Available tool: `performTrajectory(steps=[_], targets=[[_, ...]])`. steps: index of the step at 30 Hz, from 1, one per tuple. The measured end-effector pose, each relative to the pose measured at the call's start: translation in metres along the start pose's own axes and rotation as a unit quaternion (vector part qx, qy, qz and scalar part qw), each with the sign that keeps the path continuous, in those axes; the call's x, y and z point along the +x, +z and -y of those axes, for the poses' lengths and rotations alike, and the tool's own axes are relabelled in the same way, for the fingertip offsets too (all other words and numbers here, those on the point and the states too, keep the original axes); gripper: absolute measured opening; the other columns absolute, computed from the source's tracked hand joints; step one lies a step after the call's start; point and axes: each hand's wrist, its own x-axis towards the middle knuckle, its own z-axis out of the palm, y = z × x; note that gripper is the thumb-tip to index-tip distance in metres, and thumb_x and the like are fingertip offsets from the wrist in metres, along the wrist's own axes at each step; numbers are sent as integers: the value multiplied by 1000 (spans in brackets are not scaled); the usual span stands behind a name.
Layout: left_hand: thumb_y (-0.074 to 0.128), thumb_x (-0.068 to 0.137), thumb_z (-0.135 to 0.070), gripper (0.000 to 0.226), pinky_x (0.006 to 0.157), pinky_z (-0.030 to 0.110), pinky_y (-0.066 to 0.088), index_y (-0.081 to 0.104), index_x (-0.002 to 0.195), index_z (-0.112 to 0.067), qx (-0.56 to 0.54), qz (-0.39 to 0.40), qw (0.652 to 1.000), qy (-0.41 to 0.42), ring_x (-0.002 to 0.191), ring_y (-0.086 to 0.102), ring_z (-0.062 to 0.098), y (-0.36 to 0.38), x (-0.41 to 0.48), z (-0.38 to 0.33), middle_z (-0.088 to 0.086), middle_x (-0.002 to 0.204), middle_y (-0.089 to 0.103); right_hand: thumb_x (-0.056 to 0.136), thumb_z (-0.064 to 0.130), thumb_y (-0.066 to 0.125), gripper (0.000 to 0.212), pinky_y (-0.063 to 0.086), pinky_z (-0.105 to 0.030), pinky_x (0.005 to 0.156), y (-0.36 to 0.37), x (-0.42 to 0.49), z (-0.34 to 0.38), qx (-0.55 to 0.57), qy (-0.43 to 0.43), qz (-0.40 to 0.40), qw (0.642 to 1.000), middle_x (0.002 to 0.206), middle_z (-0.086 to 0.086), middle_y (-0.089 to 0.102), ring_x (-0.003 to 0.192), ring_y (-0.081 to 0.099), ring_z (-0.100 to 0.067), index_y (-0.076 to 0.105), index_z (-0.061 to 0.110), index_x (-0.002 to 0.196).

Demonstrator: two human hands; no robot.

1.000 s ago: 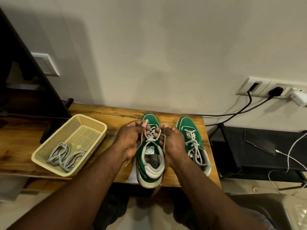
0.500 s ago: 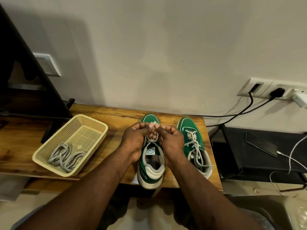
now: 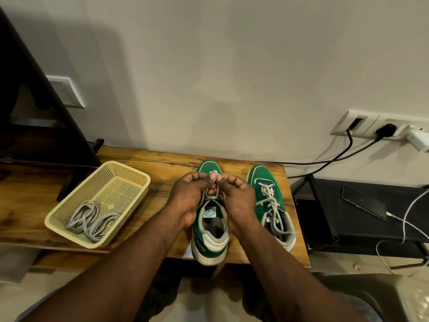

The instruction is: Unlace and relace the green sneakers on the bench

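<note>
1. A basket (image 3: 116, 189) sits on the left part of the bench (image 3: 27, 205), holding loose laces (image 3: 90, 219) in a grey tangle.
2. The left hand (image 3: 188, 196) is curled, its thumb and fingers pinching the lace (image 3: 214, 196) of the left sneaker (image 3: 209, 247).
3. That sneaker stands with its toe to the wall and its heel at the bench's front edge.
4. The right hand (image 3: 239, 197) pinches the same lace; the fingertips of both hands meet above the tongue.
5. The right sneaker (image 3: 267, 182) stands just beside, laced, its lace ends trailing toward the heel.
6. A phone (image 3: 364, 202) lies on a black stand (image 3: 371, 231) right of the bench.
</note>
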Motion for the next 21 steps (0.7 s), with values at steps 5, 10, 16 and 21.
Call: performTrajectory(steps=[5, 10, 16, 21], targets=[[85, 82, -16, 38, 54, 27, 56, 71, 114, 1, -7, 3, 1000, -19, 54, 60, 12, -1, 0, -3, 10, 75, 69, 101, 7, 65, 12, 62, -50, 85, -2, -3, 5, -27, 5, 38, 999, 90, -23, 76, 77, 71, -30, 77, 2, 101], [86, 82, -14, 37, 50, 26, 54, 65, 111, -6, -28, -24, 999, -23, 48, 58, 13, 0, 5, -3, 10, 71, 68, 96, -2, 68, 13, 63, -45, 82, -3, -7, 10, -71, -30, 44, 996, 90, -16, 78, 79, 75, -28, 68, 4, 108], [87, 84, -22, 29, 67, 39, 58, 60, 89, -12, -10, -56, 998, -7, 61, 62, 23, 0, 11, 3, 13, 72, 68, 95, 1, 71, 34, 65, -41, 81, -4, -11, 7, -181, -120, 67, 974, 94, -7, 78, 87, 79, -22, 64, 25, 118], [89, 82, -23, 35, 71, 41, 57, 56, 75, -15, 35, -36, 999, 20, 65, 64, 25, -2, 11, 1, 13, 72, 69, 96, 4, 73, 30, 62, -41, 94, -6, -6, -2, -220, -138, 60, 964, 109, 6, 80, 104, 76, -11, 77, 20, 121]])
